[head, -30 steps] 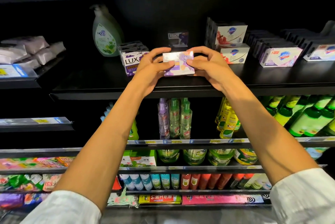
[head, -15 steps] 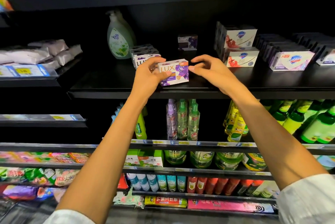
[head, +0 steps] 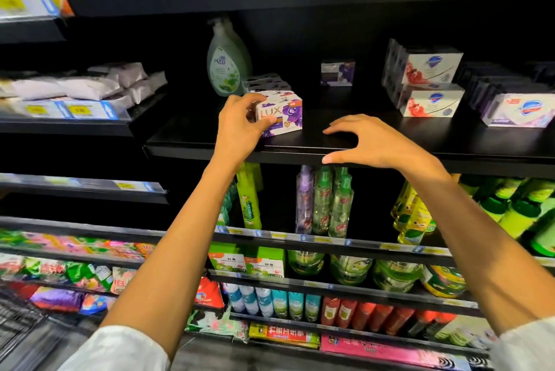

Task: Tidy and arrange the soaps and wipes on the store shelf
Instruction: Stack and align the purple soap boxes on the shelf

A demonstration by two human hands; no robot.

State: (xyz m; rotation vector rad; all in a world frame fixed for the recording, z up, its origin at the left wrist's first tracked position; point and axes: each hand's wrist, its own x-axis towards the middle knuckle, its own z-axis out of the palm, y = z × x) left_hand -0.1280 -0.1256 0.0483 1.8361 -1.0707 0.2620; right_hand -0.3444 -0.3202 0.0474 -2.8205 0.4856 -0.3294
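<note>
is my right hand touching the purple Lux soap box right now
Apart. The head view shows bare black shelf between the right hand and the Lux soap box; only the left hand holds the box.

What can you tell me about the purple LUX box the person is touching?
The LUX soap box is a small cardboard carton, white on top and purple below, printed with a purple flower and orange-gold LUX letters. It sits closed and flat on the black shelf, near the front edge, in front of more boxes like it. The left hand grips its left end; the right hand hovers apart from it.
</note>
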